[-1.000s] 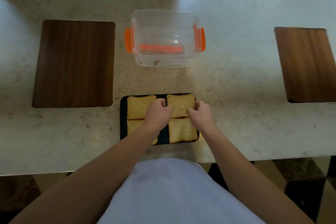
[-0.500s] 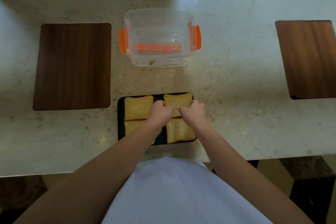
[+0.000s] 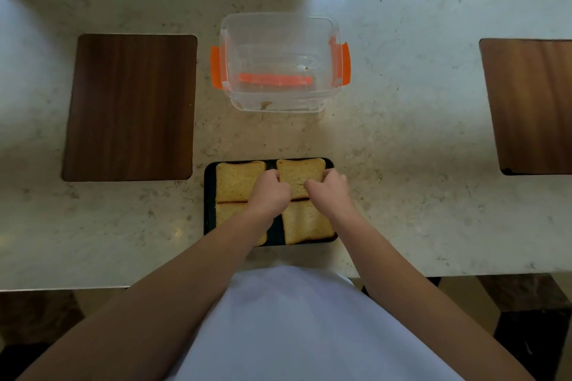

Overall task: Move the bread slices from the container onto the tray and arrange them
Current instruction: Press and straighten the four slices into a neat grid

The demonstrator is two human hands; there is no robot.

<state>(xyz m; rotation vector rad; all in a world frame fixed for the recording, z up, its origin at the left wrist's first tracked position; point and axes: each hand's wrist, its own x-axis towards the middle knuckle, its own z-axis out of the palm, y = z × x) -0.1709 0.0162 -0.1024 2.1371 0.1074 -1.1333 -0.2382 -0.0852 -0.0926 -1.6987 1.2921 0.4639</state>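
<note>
four bread slices [image 3: 238, 182] on black tray [image 3: 210, 195], two by two. left hand [image 3: 270, 193] and right hand [image 3: 329, 192] pinch far-right slice [image 3: 298, 173] edges. clear container [image 3: 280, 62] beyond, breadless.

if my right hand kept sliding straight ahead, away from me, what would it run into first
Probably the clear container. The right hand rests on the far right bread slice on the black tray; beyond the tray's far edge is bare countertop, then the container, slightly to the left, so it might only graze it.
</note>
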